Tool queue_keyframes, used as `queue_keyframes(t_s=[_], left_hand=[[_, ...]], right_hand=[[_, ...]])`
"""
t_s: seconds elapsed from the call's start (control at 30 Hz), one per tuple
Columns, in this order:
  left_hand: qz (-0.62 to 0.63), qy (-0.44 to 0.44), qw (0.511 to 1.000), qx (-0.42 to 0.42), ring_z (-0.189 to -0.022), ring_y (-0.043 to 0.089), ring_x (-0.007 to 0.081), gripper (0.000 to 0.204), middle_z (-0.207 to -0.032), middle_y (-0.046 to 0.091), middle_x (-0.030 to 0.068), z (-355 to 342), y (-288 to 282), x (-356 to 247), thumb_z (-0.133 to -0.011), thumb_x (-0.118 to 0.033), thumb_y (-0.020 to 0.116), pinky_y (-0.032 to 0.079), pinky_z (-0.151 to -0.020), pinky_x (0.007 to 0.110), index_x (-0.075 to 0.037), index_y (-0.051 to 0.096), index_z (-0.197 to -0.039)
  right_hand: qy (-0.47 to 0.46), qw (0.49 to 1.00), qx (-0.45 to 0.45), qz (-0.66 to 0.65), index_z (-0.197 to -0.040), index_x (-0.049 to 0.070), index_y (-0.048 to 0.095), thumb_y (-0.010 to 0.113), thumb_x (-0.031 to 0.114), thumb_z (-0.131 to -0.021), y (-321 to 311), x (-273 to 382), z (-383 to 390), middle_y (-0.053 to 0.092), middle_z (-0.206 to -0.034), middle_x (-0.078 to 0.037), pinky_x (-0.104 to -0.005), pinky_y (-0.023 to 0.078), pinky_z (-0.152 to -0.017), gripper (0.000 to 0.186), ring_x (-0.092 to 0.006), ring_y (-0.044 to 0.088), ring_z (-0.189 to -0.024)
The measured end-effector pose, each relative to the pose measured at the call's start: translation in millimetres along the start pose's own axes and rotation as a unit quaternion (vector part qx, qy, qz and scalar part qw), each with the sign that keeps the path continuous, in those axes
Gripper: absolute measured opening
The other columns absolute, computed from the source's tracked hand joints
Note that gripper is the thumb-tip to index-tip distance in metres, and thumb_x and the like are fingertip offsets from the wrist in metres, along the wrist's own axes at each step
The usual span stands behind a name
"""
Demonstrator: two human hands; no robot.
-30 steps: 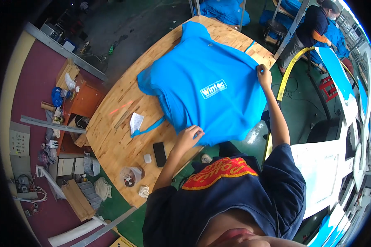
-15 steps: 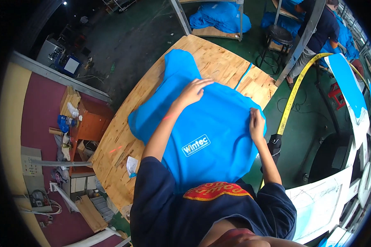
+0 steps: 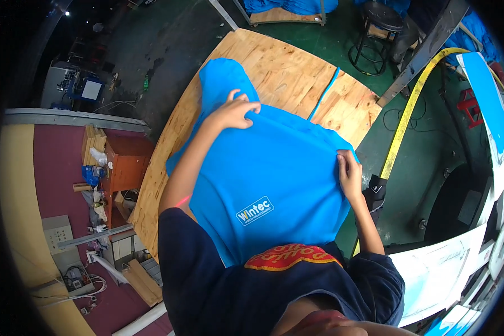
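A blue fabric cover (image 3: 274, 162) lies across a wooden table (image 3: 285, 61), its near end reaching the person's navy shirt (image 3: 263, 291). The right hand (image 3: 350, 173) pinches the right edge, seemingly to anchor it. The left hand (image 3: 235, 112) rests at the far edge, fingers bent and parted, perhaps steadying that side; I cannot tell whether it grips. The cloth looks bright and softly rippled, with 1 white-outlined logo (image 3: 255, 210) and 1 blue cord (image 3: 323, 95) beyond it.
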State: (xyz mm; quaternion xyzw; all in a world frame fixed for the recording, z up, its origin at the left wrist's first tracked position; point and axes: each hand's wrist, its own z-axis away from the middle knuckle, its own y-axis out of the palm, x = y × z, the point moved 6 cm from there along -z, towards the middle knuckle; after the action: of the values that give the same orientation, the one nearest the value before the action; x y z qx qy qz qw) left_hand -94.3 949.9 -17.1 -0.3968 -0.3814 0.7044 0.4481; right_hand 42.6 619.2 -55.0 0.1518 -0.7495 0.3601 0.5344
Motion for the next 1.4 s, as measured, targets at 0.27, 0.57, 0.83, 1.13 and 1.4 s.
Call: queue_keyframes(t_s=[0.27,0.57,0.83,1.13,1.4], left_hand=[[-0.114,-0.018,0.967,-0.227,-0.107,0.052,0.0243,0.021,-0.104,0.061,0.0042,-6.5,-20.5,2.7,-0.084,-0.009,0.064,0.03,-0.105,0.043,-0.014,0.064,-0.104],[0.055,0.028,0.96,-0.274,-0.133,0.041,0.0358,0.044,-0.144,0.045,0.012,96.0,107.1,-150.9,-0.087,-0.02,0.063,0.027,-0.113,0.058,-0.016,0.058,-0.131],[0.106,0.048,0.967,-0.225,-0.141,0.032,0.0358,0.055,-0.152,0.037,0.0148,224.3,197.8,-232.6,-0.09,-0.031,0.063,0.023,-0.115,0.057,-0.016,0.05,-0.142],[0.072,-0.018,0.972,-0.221,-0.145,0.029,0.0367,0.063,-0.157,0.032,0.0157,341.4,274.7,-262.3,-0.093,-0.037,0.058,0.017,-0.117,0.056,-0.012,0.042,-0.148],[0.164,-0.251,0.802,-0.516,-0.125,0.046,0.0399,0.037,-0.136,0.05,0.017,454.6,286.4,-184.0,-0.096,-0.018,0.056,0.035,-0.105,0.05,-0.003,0.054,-0.13]], right_hand=[[0.047,0.997,-0.01,0.057,-0.103,0.001,0.062,0.057,0.008,-0.098,2.9,-15.3,2.1,0.055,-0.064,-0.015,-0.0335,0.04,-0.052,0.01,-0.0192,0.044,-0.05],[0.155,0.962,0.123,0.19,-0.099,0.006,0.059,0.07,0.027,-0.089,-36.6,-36.2,62.6,0.064,-0.072,-0.01,-0.0415,0.05,-0.06,0.025,-0.0304,0.065,-0.067],[0.082,0.985,-0.08,0.128,-0.101,0.004,0.052,0.058,0.015,-0.097,-37.8,-23.1,100.9,0.062,-0.075,-0.019,-0.0451,0.047,-0.06,0.013,-0.0391,0.064,-0.068],[0.058,0.989,-0.132,0.038,-0.099,0.0,0.053,0.059,0.024,-0.1,-31.0,-31.3,105.6,0.049,-0.06,-0.006,-0.0289,0.03,-0.047,0.025,-0.0079,0.039,-0.053],[0.095,0.974,-0.005,-0.204,-0.087,0.01,0.062,0.066,0.032,-0.096,-29.3,-67.9,149.5,0.053,-0.072,0.006,-0.0227,0.037,-0.059,0.024,-0.0057,0.048,-0.065]])
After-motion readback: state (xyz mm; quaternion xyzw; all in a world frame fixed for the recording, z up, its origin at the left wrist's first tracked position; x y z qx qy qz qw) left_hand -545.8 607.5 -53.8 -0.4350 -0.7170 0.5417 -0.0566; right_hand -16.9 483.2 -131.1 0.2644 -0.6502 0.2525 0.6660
